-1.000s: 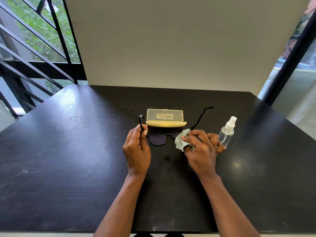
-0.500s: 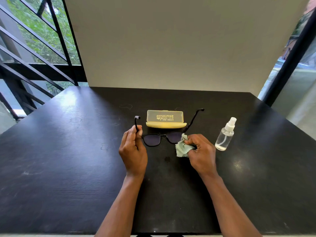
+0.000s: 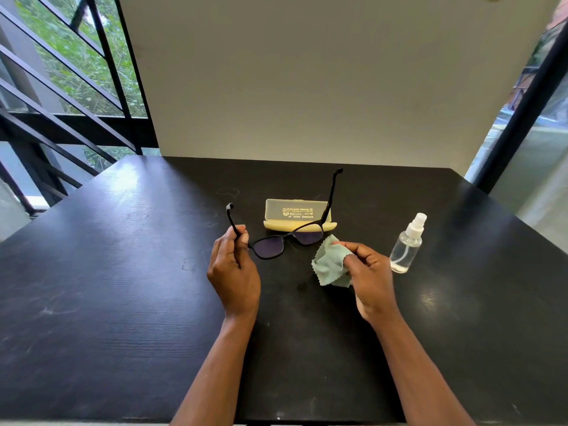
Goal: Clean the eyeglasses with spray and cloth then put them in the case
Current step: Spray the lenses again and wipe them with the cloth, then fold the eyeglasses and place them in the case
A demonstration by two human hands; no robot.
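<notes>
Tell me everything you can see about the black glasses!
The black plastic-framed eyeglasses with dark tinted lenses are unfolded, both thin arms sticking up and away. The left hand holds them tilted above the black table by one arm, pinched between fingers and thumb. One lens sits in front of the closed yellow case. The green cloth in the right hand is close but not touching.

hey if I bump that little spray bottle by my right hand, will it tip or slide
The spray bottle would probably tip rather than slide: it stands tall and narrow on a small base. It looks nearly empty, with only a little liquid at the bottom, so it is likely light and easy to knock. Being round, it might then roll on the smooth black table.
</notes>
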